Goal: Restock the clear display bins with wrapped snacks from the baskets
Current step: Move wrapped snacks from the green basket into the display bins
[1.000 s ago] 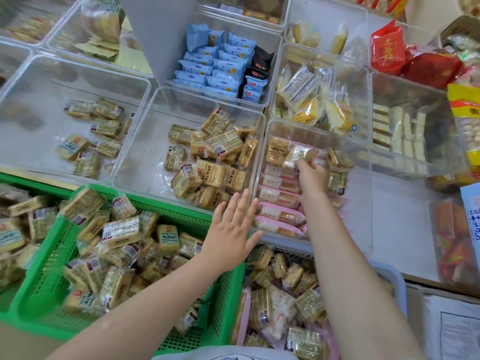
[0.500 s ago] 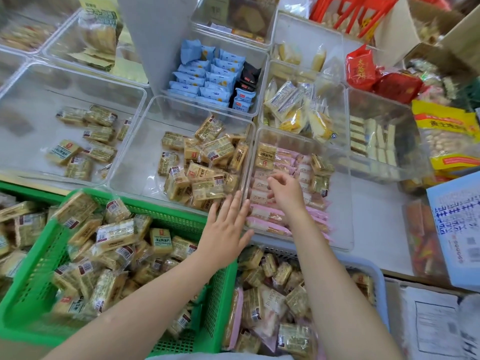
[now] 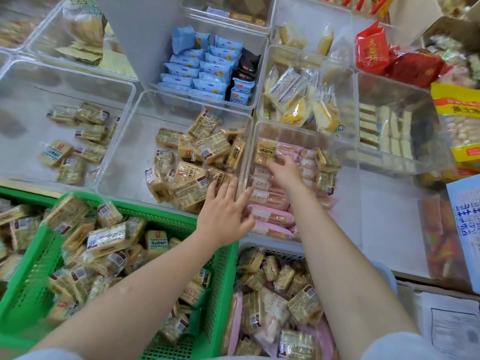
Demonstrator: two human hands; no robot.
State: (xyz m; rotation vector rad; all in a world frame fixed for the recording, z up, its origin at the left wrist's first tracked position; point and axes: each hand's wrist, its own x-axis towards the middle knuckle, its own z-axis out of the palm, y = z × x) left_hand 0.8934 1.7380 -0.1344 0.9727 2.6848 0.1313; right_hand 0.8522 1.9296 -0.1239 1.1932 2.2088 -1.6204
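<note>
My right hand (image 3: 284, 172) reaches into a clear bin (image 3: 288, 131) that holds pink wrapped snacks (image 3: 270, 216) and some tan ones; its fingers touch a tan wrapped snack (image 3: 265, 150) at the bin's back left, and whether they grip it I cannot tell. My left hand (image 3: 224, 211) lies flat with fingers spread against that bin's near left corner, holding nothing. A green basket (image 3: 218, 276) of tan wrapped snacks (image 3: 106, 240) sits below left. A pale basket (image 3: 275, 249) with mixed tan and pink snacks sits under my right arm.
The middle clear bin (image 3: 130, 141) holds a heap of tan snacks; the left clear bin (image 3: 23, 100) holds a few. Behind are bins with blue packets (image 3: 202, 66) and yellow cakes (image 3: 301, 100). Red bags (image 3: 374, 48), a yellow bag (image 3: 459, 120) and papers (image 3: 452, 326) lie at the right.
My right hand drew back from the bin's far middle, then shifted to the tan snack at its back left. My left hand stayed at the bin's corner. The view tilted slightly.
</note>
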